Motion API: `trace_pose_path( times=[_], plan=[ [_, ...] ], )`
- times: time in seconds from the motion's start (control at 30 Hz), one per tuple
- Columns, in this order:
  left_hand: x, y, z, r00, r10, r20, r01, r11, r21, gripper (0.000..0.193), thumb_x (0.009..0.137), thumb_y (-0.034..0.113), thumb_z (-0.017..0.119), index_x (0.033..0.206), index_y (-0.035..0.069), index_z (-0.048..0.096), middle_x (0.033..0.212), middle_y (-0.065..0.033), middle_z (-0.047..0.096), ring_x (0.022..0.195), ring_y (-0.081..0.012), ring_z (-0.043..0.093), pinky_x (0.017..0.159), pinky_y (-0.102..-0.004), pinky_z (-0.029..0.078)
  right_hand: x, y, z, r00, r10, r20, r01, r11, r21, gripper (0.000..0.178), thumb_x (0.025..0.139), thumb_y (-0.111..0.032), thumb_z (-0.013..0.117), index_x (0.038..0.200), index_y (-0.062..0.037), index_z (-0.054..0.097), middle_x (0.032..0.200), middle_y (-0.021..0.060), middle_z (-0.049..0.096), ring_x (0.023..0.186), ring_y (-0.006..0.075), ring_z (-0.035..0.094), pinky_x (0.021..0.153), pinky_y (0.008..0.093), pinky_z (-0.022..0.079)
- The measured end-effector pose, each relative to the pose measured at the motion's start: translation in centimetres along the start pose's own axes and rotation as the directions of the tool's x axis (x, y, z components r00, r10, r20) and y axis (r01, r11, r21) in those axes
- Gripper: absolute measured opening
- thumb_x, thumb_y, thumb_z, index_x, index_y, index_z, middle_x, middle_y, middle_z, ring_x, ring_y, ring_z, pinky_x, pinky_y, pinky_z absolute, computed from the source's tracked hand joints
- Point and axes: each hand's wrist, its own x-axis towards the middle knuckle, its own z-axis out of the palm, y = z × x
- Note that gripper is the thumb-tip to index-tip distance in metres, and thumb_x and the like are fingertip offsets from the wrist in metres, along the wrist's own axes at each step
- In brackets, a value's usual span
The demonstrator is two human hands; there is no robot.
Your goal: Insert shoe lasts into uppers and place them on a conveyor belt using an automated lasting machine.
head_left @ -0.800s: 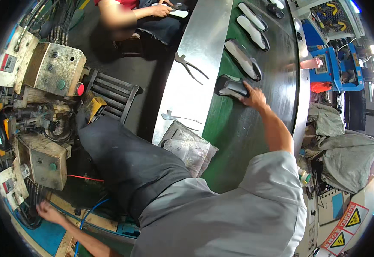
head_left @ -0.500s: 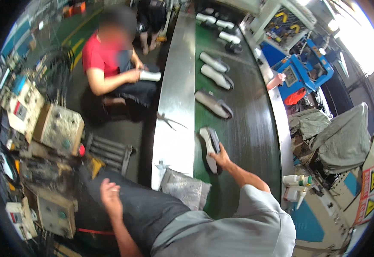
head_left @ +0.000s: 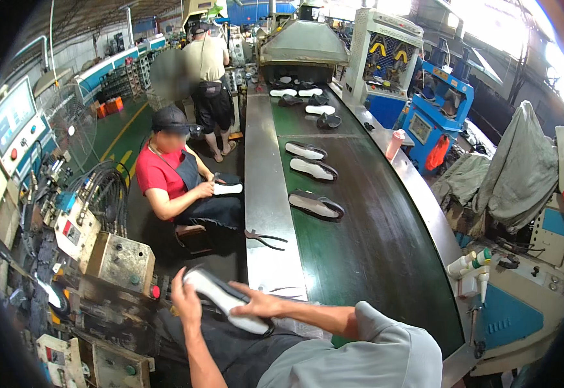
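Observation:
A dark shoe with a white underside [head_left: 215, 289] is held up over my lap, bottom upward. My left hand [head_left: 186, 301] is closed round its far left end. My right hand [head_left: 257, 304] grips its side closer to the near end, thumb across the white bottom. Just right of my lap, a green-black conveyor belt [head_left: 385, 226] carries more shoes lying bottom up, the nearest shoe [head_left: 316, 205] being dark-edged with a greyish-white bottom. On the belt's metal side ledge [head_left: 272, 265] lies a pair of pliers [head_left: 264, 240].
A seated co-worker in red [head_left: 165, 174] at left handles another white-bottomed shoe [head_left: 227, 188]. Another person [head_left: 209, 71] stands behind. Control boxes [head_left: 121, 260] crowd the left. White bottles [head_left: 468, 264] and a pink cup [head_left: 395, 143] line the belt's right side; a hooded machine [head_left: 304, 44] spans its far end.
My right hand has lifted the shoe off the belt and carried it left over my lap. My left hand, empty before, now holds its other end. The view has tilted up.

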Motion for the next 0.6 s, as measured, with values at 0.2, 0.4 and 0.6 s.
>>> trace_pose_path(
  times=[0.2, 0.4, 0.6],
  plan=[
    [-6.7, -1.4, -10.3, 0.958, 0.058, -0.281, 0.068, 0.905, 0.420, 0.035, 0.112, 0.017, 0.048, 0.124, -0.009, 0.069, 0.113, -0.0302, 0.072, 0.105, -0.0515, 0.068, 0.093, -0.0541, 0.053, 1.5, -1.8, 8.4, 0.912, -0.010, 0.410, -0.042, 0.992, 0.117, 0.111, 0.093, -0.051, 0.083, 0.174, -0.0025, 0.024, 0.149, 0.0270, 0.062, 0.135, 0.0289, 0.061, 0.115, 0.0365, 0.048],
    [-13.5, 0.2, -13.6, 0.965, -0.123, -0.230, 0.212, 0.884, 0.416, 0.036, 0.109, 0.011, 0.049, 0.132, -0.011, 0.064, 0.124, -0.0317, 0.068, 0.115, -0.0508, 0.065, 0.099, -0.0537, 0.051, 1.2, -0.6, 10.5, 0.858, -0.139, 0.494, 0.199, 0.977, -0.071, 0.103, 0.098, -0.051, 0.076, 0.173, -0.0012, 0.026, 0.160, 0.0312, 0.051, 0.143, 0.0407, 0.056, 0.121, 0.0435, 0.044],
    [-13.4, 1.8, -14.5, 0.980, -0.174, -0.093, 0.197, 0.849, 0.491, 0.041, 0.107, 0.006, 0.050, 0.143, -0.009, 0.060, 0.136, -0.0289, 0.066, 0.123, -0.0470, 0.065, 0.104, -0.0517, 0.051, 4.7, -6.4, 12.7, 0.748, -0.591, 0.301, 0.663, 0.680, -0.314, 0.067, 0.108, -0.034, 0.065, 0.160, 0.0023, 0.045, 0.147, 0.0332, 0.057, 0.129, 0.0498, 0.063, 0.108, 0.0519, 0.054]
  ],
)
